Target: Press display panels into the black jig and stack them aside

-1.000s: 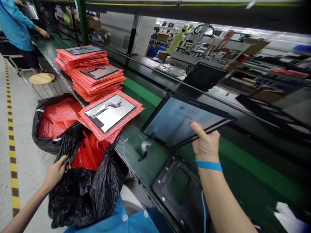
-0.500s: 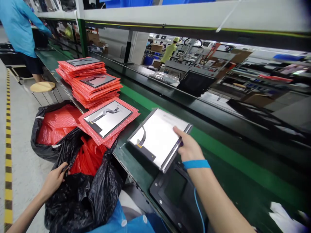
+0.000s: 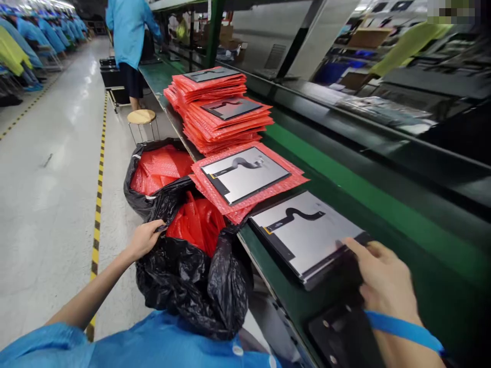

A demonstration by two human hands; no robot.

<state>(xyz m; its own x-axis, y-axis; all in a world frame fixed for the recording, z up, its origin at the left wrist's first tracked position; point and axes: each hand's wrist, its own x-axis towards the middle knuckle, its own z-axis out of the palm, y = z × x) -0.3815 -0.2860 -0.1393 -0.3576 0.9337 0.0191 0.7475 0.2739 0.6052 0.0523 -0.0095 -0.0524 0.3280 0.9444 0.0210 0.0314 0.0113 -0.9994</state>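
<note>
My right hand (image 3: 387,278), with a blue band on its wrist, grips the right edge of an LCD panel (image 3: 303,240), thumb on top. The panel has a silvery back and a dark curved ribbon cable; it lies low over the green bench (image 3: 261,260), and I cannot tell whether it touches. Just beyond is a similar panel (image 3: 264,179) on red bubble-wrap bags (image 3: 215,191). My left hand (image 3: 146,239) is closed on the rim of a black plastic bag (image 3: 178,268). Red plastic (image 3: 197,222) fills that bag.
Farther along the bench stand stacks of red bubble-wrap bags (image 3: 226,128) with panels on them. A second black bag (image 3: 132,197) sits behind the first. A black device (image 3: 341,332) lies near my right wrist. Beyond are a stool (image 3: 141,117) and a person in blue (image 3: 128,36).
My view has swung left. My right hand has lowered the panel toward the bench, near the one on red bubble wrap. My left hand still holds the bag rim.
</note>
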